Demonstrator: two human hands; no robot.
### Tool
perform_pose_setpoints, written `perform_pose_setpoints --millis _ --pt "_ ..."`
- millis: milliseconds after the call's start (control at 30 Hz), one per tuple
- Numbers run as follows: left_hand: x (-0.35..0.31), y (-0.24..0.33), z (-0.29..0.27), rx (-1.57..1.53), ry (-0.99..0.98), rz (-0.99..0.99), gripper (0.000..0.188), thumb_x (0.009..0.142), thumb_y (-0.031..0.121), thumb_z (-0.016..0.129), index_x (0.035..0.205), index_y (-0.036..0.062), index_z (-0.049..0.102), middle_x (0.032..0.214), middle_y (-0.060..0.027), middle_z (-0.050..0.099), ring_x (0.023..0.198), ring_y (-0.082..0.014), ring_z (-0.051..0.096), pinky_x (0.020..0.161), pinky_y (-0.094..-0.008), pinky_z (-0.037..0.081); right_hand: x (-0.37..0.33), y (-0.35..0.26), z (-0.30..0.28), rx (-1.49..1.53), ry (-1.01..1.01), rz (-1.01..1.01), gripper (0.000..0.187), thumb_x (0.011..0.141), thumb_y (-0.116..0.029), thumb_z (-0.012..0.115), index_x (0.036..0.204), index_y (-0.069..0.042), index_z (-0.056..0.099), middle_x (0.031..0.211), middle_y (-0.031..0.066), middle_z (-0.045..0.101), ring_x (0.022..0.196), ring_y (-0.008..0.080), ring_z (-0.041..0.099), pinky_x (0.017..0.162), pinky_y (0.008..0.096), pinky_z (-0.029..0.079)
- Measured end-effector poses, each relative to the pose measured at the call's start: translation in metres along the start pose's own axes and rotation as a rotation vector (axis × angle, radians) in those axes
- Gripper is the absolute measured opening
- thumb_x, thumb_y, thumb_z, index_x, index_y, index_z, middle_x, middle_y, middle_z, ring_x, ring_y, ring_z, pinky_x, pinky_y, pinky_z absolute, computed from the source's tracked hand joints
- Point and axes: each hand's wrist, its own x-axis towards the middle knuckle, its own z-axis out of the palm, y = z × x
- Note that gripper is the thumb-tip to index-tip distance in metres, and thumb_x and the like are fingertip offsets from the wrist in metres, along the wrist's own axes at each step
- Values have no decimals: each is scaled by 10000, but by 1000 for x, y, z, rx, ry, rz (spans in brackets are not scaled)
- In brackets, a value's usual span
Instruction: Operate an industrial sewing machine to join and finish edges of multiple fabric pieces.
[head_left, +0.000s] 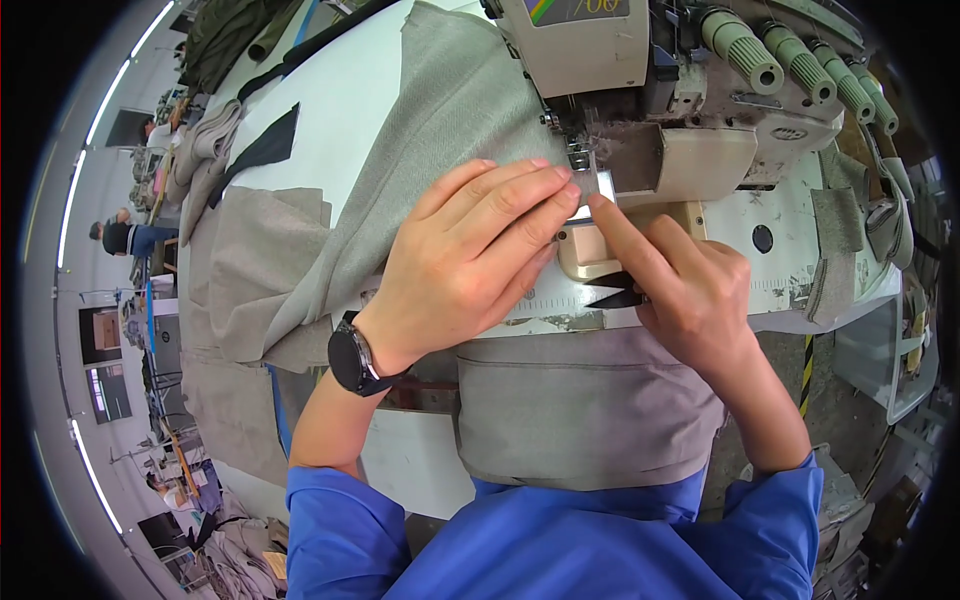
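Note:
My left hand [480, 235] lies flat on a piece of grey cloth [455, 110], its fingers stretched out close together toward the presser foot [578, 155] of a sewing machine [590, 55]. The cloth runs from the machine back to the left; its edge under my fingers is hidden. My right hand [695, 285] has its index finger stretched to the plate beside the presser foot, near my left fingertips. Its other fingers are curled round a pair of black thread snips [615, 292], whose pointed blades stick out to the left; the grip end is hidden.
Ribbed tension knobs [740, 52] line the machine's top right. More grey cloth [590, 400] covers my lap. A black fabric piece [268, 140] lies on the table's left. Grey strips [838, 225] hang at the right edge, above a plastic bin [890, 365]. Other people are far left.

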Motion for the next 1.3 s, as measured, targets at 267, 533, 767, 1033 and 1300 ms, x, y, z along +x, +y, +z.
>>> perform_pose_setpoints --millis 267,533,767,1033,1300 --pt "4 -12 0 -85 6 -42 390 754 70 640 1137 11 603 1214 -122 565 1079 -289 563 931 -385 418 13 -9 -14 -11 -85 139 593 651 28 601 1228 -105 587 641 32 467 470 175 462 472 310 413" --pt "13 -28 0 -114 -24 -171 404 860 184 603 1206 -10 529 1265 -173 521 1159 -340 495 959 -414 388 7 -30 -41 377 -20 284 391 785 55 601 1166 -29 611 706 86 500 526 193 448 515 276 411" --pt "-4 10 12 247 52 -426 562 872 312 604 1265 -48 426 1342 -220 440 1234 -403 409 1006 -464 324 25 -39 -47 95 -74 304 306 773 24 625 1075 -21 635 754 98 535 549 207 512 512 301 423" --pt "-22 26 14 269 112 -487 648 837 383 629 1210 -112 438 1321 -285 421 1234 -436 391 1014 -487 330 77 -39 -8 -144 -181 164 160 791 -59 651 929 -39 573 796 103 580 617 254 599 518 321 447" --pt "-44 15 13 139 276 -362 390 759 83 643 1118 -27 539 1202 -210 550 1110 -370 529 926 -433 424 54 -37 -8 432 121 298 229 740 33 641 948 -37 575 783 80 580 573 230 549 531 307 449"
